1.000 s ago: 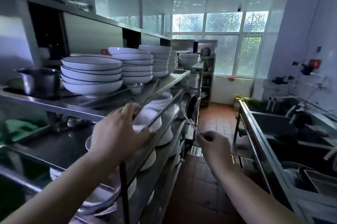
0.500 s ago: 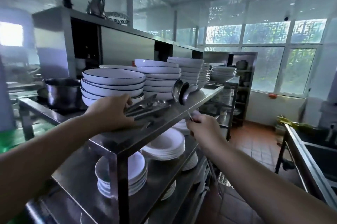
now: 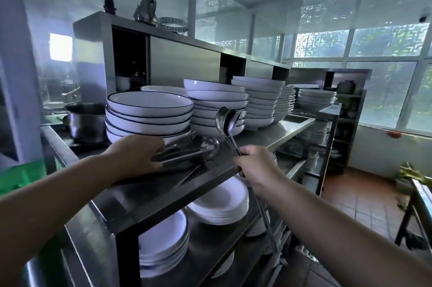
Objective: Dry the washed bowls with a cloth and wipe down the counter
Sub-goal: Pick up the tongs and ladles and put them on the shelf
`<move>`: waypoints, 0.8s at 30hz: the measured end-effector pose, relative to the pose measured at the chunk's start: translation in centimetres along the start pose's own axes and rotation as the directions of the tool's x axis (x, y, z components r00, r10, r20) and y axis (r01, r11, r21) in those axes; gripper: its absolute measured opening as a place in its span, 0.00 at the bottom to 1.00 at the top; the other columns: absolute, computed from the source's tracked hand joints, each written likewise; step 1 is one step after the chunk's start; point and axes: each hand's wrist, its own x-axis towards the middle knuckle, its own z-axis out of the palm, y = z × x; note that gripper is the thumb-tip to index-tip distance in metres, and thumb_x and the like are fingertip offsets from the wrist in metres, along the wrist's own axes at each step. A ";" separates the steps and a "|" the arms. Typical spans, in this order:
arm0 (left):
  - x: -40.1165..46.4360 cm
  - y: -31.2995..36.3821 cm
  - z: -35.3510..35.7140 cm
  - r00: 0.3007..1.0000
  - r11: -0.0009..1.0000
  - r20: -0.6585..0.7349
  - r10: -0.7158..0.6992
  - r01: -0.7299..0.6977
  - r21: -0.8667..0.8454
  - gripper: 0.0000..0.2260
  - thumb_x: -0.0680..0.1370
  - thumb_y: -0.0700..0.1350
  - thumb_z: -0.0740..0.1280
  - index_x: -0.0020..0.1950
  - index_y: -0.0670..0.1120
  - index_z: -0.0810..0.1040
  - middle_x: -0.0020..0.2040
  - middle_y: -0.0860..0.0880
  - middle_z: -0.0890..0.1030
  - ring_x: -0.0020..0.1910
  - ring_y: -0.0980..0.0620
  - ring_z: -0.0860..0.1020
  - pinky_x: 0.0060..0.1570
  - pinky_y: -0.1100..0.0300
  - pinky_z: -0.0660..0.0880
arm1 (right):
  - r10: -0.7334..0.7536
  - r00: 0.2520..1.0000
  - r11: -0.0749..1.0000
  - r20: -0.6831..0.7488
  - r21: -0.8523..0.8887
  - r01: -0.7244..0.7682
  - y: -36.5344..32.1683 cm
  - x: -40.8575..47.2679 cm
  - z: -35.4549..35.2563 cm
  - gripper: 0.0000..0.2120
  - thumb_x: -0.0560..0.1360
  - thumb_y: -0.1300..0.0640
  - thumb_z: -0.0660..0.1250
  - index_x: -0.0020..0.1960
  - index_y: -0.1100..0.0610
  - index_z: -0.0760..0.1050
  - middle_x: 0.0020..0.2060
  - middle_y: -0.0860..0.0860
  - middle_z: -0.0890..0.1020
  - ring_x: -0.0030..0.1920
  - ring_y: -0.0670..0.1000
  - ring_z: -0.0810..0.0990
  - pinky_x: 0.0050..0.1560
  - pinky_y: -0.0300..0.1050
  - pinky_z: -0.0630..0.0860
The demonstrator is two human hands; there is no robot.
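Stacks of white bowls with dark rims (image 3: 149, 114) stand on the top level of a steel rack (image 3: 287, 129). My left hand (image 3: 138, 157) lies on that level and grips a bundle of metal tongs and utensils (image 3: 184, 152) lying in front of the nearest stack. My right hand (image 3: 257, 165) grips the long handles of two steel ladles (image 3: 225, 119), bowls up, just off the rack's front edge. Their handles hang down below my fist. No cloth is in view.
A steel pot (image 3: 85, 121) sits left of the bowls. White plates (image 3: 219, 202) are piled on the lower shelves. A steel cabinet (image 3: 184, 60) rises behind the stacks. A sink counter edge (image 3: 420, 195) is at the right, with tiled floor (image 3: 355, 195) between.
My view has swung left and up, away from the sinks. My left hand has brought the tongs onto the top level, and my right hand has raised the ladles beside the stacks.
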 end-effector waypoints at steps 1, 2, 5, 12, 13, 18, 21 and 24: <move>0.2 0.2 -0.2 1.000 0.999 0.005 0.002 -0.002 0.038 0.14 0.70 0.60 0.64 0.51 0.55 0.73 0.50 0.54 0.79 0.47 0.51 0.75 0.38 0.59 0.65 | -0.006 1.000 1.000 0.002 0.003 0.006 0.0 0.1 0.2 0.08 0.71 0.71 0.60 0.46 0.73 0.75 0.31 0.55 0.69 0.35 0.51 0.65 0.36 0.45 0.61; 0.4 0.5 -0.4 1.000 0.998 -0.009 0.011 -0.010 0.067 0.15 0.71 0.61 0.64 0.54 0.56 0.74 0.52 0.55 0.79 0.51 0.51 0.76 0.40 0.59 0.67 | -0.014 1.000 1.000 0.009 0.000 0.014 0.0 0.2 0.3 0.08 0.71 0.71 0.60 0.44 0.70 0.77 0.29 0.55 0.71 0.33 0.50 0.67 0.34 0.43 0.62; 1.0 2.8 -1.5 0.989 0.983 -0.143 -0.022 -0.004 -0.181 0.11 0.73 0.58 0.64 0.52 0.59 0.79 0.50 0.56 0.81 0.51 0.52 0.77 0.46 0.59 0.73 | -0.079 0.996 0.997 0.035 0.015 0.079 -0.3 0.1 0.8 0.14 0.71 0.72 0.59 0.32 0.59 0.77 0.24 0.49 0.73 0.27 0.47 0.70 0.28 0.37 0.64; 3.9 8.8 -3.2 0.988 0.481 0.110 -0.108 0.148 -0.864 0.16 0.77 0.53 0.65 0.34 0.46 0.81 0.25 0.53 0.75 0.23 0.59 0.70 0.23 0.69 0.65 | -0.289 0.956 0.949 0.055 -0.114 0.294 -1.3 -1.0 3.1 0.10 0.74 0.69 0.60 0.40 0.63 0.78 0.29 0.51 0.76 0.28 0.45 0.70 0.27 0.34 0.64; 4.1 9.3 -3.1 0.980 0.370 0.164 -0.115 0.196 -0.908 0.17 0.77 0.53 0.65 0.36 0.42 0.80 0.28 0.49 0.77 0.25 0.56 0.71 0.25 0.67 0.67 | -0.351 0.935 0.920 0.055 -0.167 0.355 -1.5 -1.3 3.2 0.10 0.74 0.69 0.59 0.41 0.64 0.78 0.30 0.49 0.75 0.30 0.45 0.71 0.28 0.33 0.63; 4.4 9.9 -3.1 0.950 -0.054 0.254 -0.181 0.249 -0.967 0.07 0.73 0.40 0.69 0.37 0.38 0.78 0.30 0.43 0.76 0.31 0.49 0.72 0.35 0.57 0.71 | -0.487 0.870 0.798 0.081 -0.364 0.481 -2.0 -2.1 3.3 0.14 0.72 0.71 0.58 0.52 0.61 0.76 0.42 0.50 0.70 0.42 0.49 0.69 0.37 0.29 0.64; 4.5 9.7 -3.9 0.952 -0.129 0.226 -0.206 0.203 -0.971 0.05 0.74 0.37 0.68 0.41 0.36 0.79 0.31 0.43 0.78 0.32 0.48 0.76 0.33 0.58 0.72 | -0.495 0.862 0.793 0.109 -0.348 0.500 -2.2 -2.5 3.4 0.19 0.73 0.70 0.58 0.61 0.59 0.72 0.47 0.54 0.72 0.43 0.51 0.71 0.39 0.22 0.64; 4.7 9.1 -5.6 0.973 0.017 0.120 -0.197 0.125 -0.992 0.09 0.77 0.37 0.65 0.36 0.41 0.78 0.28 0.46 0.78 0.27 0.52 0.78 0.28 0.62 0.74 | -0.548 0.832 0.783 0.081 -0.301 0.545 -3.0 -2.6 3.2 0.20 0.74 0.64 0.62 0.64 0.52 0.72 0.44 0.50 0.73 0.43 0.47 0.70 0.41 0.22 0.64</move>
